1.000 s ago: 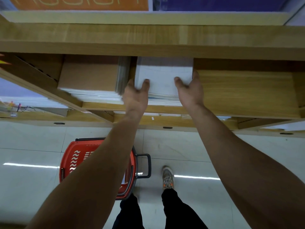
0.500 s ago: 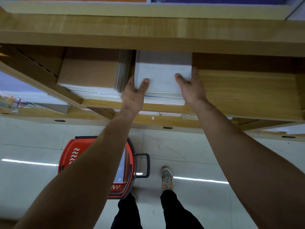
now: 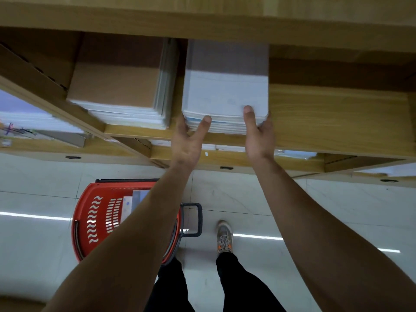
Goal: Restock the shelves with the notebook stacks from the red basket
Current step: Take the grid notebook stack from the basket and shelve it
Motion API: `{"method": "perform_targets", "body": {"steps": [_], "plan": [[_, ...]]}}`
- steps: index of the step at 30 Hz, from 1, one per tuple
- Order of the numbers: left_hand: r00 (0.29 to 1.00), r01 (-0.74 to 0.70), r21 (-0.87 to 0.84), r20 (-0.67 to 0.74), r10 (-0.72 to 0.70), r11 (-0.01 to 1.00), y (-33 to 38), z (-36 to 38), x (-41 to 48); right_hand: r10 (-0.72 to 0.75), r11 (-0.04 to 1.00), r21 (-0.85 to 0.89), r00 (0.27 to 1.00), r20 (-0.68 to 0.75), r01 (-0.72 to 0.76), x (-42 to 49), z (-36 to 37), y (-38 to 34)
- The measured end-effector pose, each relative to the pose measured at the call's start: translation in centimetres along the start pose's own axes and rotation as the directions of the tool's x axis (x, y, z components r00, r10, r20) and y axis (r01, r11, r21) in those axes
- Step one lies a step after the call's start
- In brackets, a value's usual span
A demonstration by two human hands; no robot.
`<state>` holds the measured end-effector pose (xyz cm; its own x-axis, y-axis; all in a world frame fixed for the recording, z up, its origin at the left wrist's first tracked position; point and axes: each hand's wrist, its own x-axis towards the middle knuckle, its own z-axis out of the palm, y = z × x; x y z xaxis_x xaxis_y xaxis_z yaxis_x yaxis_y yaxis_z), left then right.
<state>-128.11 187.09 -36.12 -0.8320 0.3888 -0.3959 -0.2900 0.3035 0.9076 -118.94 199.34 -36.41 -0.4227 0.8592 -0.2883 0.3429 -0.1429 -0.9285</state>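
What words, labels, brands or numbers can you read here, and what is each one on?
No text is readable.
Faint marks on the top cover of the white notebook stack: too blurred to read.
Small white tag on the wooden shelf edge: too small to read.
Papers in the red plastic basket: blurred.

grey sneaker (image 3: 224, 238), black trousers (image 3: 238, 287), glossy floor (image 3: 326, 210)
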Motion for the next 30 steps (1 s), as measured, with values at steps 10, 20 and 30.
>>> {"method": "perform_targets", "body": {"steps": [10,20,30], "plan": [[0.992,-0.043,-0.004,-0.115,0.043,0.999,0.9,2.0,0.2,-0.025,1.000,0.014,0.996,-0.086,0.026,0.2,1.1,0.9],[0.976,-0.080,-0.107,-0.211,0.056,0.991,0.0,1.9,-0.4,-0.024,1.000,-0.021,0.997,-0.079,0.023,0.2,2.0,1.9],[0.983,-0.023,-0.064,-0.183,0.011,0.998,0.4,0.8,1.5,-0.029,0.998,-0.060,0.995,-0.093,0.024,0.0,3.9,1.0]]}}
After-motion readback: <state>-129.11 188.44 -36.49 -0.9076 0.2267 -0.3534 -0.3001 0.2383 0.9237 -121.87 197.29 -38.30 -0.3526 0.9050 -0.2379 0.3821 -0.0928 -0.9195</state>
